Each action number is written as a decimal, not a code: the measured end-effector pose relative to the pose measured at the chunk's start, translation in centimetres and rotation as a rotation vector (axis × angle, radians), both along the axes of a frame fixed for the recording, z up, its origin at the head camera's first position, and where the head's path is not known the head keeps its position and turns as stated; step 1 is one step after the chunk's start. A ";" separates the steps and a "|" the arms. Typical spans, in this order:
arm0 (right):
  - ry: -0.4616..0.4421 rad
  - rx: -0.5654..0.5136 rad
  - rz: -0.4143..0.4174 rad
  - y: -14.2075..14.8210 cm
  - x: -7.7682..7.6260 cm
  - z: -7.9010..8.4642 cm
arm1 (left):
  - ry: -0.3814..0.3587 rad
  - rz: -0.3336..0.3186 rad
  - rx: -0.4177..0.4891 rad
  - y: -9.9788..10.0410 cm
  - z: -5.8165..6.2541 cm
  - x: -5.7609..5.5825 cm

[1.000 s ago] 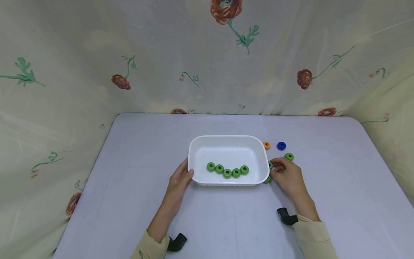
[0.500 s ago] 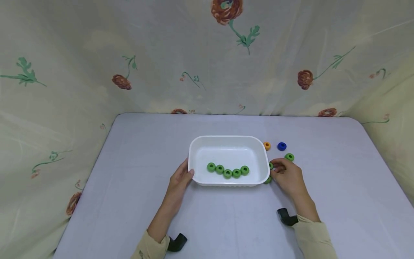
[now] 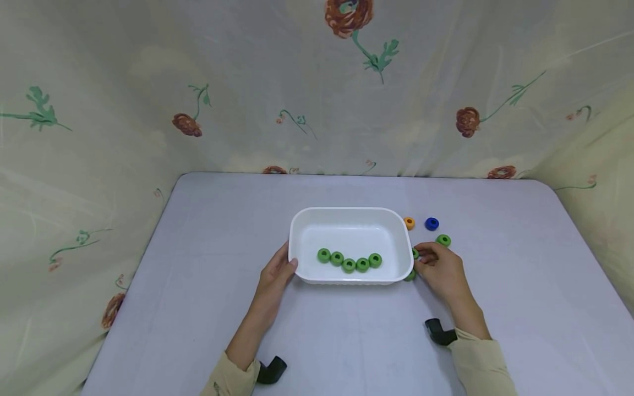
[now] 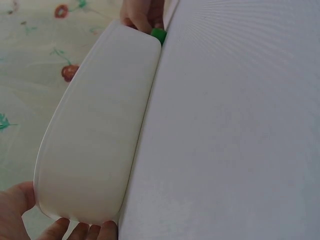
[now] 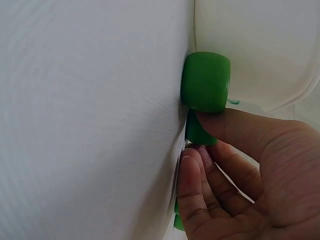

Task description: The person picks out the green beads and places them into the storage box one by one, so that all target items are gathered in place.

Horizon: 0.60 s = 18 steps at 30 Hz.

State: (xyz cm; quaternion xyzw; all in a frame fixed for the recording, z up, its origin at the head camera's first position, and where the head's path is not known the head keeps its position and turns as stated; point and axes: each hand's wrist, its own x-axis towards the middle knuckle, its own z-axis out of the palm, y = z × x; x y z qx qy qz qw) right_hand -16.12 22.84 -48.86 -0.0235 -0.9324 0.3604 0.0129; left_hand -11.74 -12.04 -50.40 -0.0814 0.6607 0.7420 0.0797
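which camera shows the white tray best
The head view: it shows the white tray from above, rim and inside, with five green beads in it. The left wrist view shows only its outside; the right wrist view, just part of an outer wall.

Soft, diffuse light; wrist views dimmer, faint moiré ripples and blurry shadow across table [image 5: 65, 150].

Plain white tray [image 3: 351, 231], green beads [image 3: 349, 269] inside; to its right, more green beads [image 3: 440, 241], one orange bead [image 3: 408, 226], one blue bead [image 3: 428, 226]. Beneath it, pale lavender counter [image 3: 228, 242]; behind it, cream cloth [image 3: 277, 60], rust-and-green floral print.
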 end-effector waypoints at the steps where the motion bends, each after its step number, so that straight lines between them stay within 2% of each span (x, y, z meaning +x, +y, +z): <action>1: -0.001 0.000 0.001 0.0 0.0 0.0 | 0.000 -0.001 -0.002 0.0 0.0 0.0; 18: -0.026 -0.005 -0.005 0.0 0.1 0.2 | -0.001 0.008 -0.013 0.1 0.1 0.0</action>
